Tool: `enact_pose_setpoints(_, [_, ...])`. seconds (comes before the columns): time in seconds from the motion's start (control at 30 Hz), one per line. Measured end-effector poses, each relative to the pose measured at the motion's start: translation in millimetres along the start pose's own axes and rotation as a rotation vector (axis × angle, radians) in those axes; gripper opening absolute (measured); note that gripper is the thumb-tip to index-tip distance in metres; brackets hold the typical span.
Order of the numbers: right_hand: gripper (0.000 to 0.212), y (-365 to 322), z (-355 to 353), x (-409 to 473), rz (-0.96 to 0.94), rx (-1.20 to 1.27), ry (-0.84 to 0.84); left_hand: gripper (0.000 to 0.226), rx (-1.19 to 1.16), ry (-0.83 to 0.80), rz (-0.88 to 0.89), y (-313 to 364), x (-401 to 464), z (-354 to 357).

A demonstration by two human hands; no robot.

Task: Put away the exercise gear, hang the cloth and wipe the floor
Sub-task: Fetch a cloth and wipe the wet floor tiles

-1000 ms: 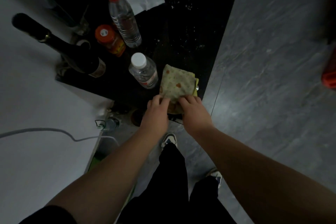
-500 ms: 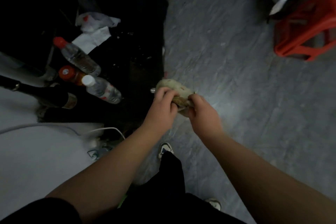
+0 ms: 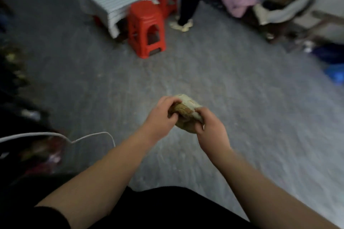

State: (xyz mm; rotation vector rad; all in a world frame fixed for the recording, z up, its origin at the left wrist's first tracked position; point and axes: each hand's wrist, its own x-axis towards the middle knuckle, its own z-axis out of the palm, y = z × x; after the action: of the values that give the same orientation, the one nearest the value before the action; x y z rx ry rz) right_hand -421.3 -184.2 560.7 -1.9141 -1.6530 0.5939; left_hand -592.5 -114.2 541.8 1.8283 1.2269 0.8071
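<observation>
Nearest: both bare forearms reach forward over dark clothing. Left hand (image 3: 161, 115) and right hand (image 3: 210, 129) each grip the bunched cloth (image 3: 186, 112), fingers curled round its two ends; cloth held in the air between the hands, above the grey floor (image 3: 242, 117). A white cable (image 3: 89, 135) loops at lower left, beside dark blurred clutter. Farther out: a red stool (image 3: 146, 28) stands on the floor, touching a white ribbed block (image 3: 115, 0) behind it; more red stools beyond. Another person's dark-trousered leg (image 3: 188, 3) stands near them. Heaped fabrics (image 3: 240, 2) at upper right, blurred.
</observation>
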Motion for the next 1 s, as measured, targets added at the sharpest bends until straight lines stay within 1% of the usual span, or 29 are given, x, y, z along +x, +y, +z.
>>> enact_pose_setpoints(0.13, [0.037, 81, -90, -48, 0.214, 0.018, 0.184, 0.043, 0.015, -0.286, 0.230, 86, 35, 101])
enact_pose_setpoints(0.2, [0.037, 112, -122, -72, 0.299, 0.022, 0.278, 0.043, 0.020, -0.403, 0.294, 122, 45, 146])
enact_pose_setpoints(0.4, [0.032, 179, -192, -132, 0.514, 0.004, 0.508, 0.038, 0.035, -0.631, 0.496, 209, 62, 268])
enact_pose_setpoints(0.5, [0.034, 205, -216, -150, 0.619, 0.004, 0.603, 0.039, 0.022, -0.719, 0.554, 246, 65, 320])
enact_pose_setpoints(0.63, [0.036, 238, -242, -149, 0.744, 0.036, 0.717, 0.038, -0.056, -0.827, 0.598, 282, 80, 380])
enact_pose_setpoints(0.73, [0.047, 261, -259, -131, 0.822, 0.066, 0.742, 0.036, -0.098, -0.904, 0.613, 299, 104, 421])
enact_pose_setpoints(0.83, [0.054, 284, -278, -105, 0.885, 0.118, 0.798, 0.038, -0.090, -1.010, 0.647, 317, 138, 459])
enact_pose_setpoints(0.93, [0.056, 302, -301, -77, 0.935, 0.178, 0.867, 0.037, -0.063, -1.073, 0.710, 342, 173, 493])
enact_pose_setpoints(1.0, [0.055, 316, -318, -63, 0.928, 0.208, 0.921, 0.036, -0.031, -1.116, 0.748, 361, 188, 516])
